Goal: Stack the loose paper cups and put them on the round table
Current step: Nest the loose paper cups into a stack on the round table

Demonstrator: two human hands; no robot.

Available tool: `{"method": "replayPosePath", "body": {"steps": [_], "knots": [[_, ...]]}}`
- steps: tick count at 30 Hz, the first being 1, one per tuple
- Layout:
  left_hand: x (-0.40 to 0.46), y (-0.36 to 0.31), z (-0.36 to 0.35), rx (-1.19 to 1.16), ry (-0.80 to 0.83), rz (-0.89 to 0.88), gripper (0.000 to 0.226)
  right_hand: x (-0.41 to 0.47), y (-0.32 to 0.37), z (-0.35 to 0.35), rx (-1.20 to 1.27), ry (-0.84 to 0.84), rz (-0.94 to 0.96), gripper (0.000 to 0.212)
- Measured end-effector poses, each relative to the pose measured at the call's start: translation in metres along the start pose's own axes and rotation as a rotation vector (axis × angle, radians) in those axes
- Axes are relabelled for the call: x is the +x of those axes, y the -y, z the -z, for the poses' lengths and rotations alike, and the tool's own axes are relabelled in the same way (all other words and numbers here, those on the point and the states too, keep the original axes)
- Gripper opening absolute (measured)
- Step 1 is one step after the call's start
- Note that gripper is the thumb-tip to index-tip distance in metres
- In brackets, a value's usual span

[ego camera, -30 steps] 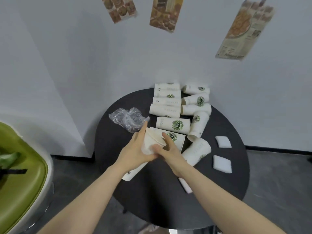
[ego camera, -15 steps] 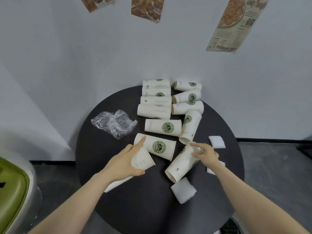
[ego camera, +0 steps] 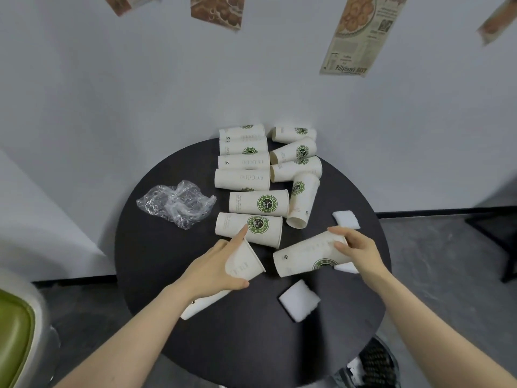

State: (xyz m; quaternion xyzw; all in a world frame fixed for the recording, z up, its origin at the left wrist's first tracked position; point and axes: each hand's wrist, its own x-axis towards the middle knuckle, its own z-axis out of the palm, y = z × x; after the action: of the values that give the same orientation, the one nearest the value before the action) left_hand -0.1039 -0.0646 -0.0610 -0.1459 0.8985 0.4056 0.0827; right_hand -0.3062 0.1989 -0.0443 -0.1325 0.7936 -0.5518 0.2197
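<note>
The left hand [ego camera: 215,271] holds a nested stack of paper cups [ego camera: 243,264], its grip curled round the wide end: the index finger lies along the upper rim and the thumb under the lower side. The stack's long axis runs from lower left to upper right, with the open mouth facing up-right and the narrow end sticking out behind the wrist over the near-left part of the round black bench [ego camera: 173,247].

To the right of that grip, the right hand [ego camera: 355,250] holds a loose cup [ego camera: 307,256] lying on its side. Its fingers are curled over the cup's narrow base end; the long axis runs nearly left-right, slightly tilted, and the wide mouth faces left toward the stack's mouth. The two mouths are near but apart, with bare bench between them.

Just beyond the left grip, touching or almost touching the index fingertip, lies another cup [ego camera: 249,229], axis left-right, mouth to the right. Farther off, a cluster of cups [ego camera: 265,166] lies on its side reaching the far bench edge at the wall. A crumpled clear plastic bag [ego camera: 176,203] sits up-left of the left grip. White foam pads [ego camera: 299,301] lie below, beside and under the right grip. The near part of the bench is open.
</note>
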Motion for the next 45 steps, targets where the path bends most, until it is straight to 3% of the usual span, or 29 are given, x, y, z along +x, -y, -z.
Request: {"method": "replayPosePath", "body": {"steps": [7,30,32,36,38,45], "knots": [[-0.015,-0.002,-0.006,0.061,0.038,-0.048,0.109,-0.034,-0.004,0.0,0.272,-0.092,-0.023,0.033],[-0.012,0.009,-0.003,0.256,-0.077,-0.052,0.121,-0.053,0.033,-0.156,0.418,0.559,-0.099,0.053],[-0.006,0.012,-0.001,0.204,-0.077,-0.019,0.118,-0.047,0.034,-0.157,0.427,0.517,-0.076,0.052],[-0.001,0.026,0.005,0.17,-0.104,0.026,0.11,-0.017,0.021,-0.143,0.262,-0.019,-0.063,0.04],[0.001,0.032,0.008,0.165,-0.102,0.035,0.106,-0.001,0.01,-0.133,0.16,-0.132,-0.095,0.042],[0.012,0.035,0.016,0.169,-0.096,0.058,0.103,0.031,-0.006,-0.126,0.118,0.117,-0.189,0.041]]}}
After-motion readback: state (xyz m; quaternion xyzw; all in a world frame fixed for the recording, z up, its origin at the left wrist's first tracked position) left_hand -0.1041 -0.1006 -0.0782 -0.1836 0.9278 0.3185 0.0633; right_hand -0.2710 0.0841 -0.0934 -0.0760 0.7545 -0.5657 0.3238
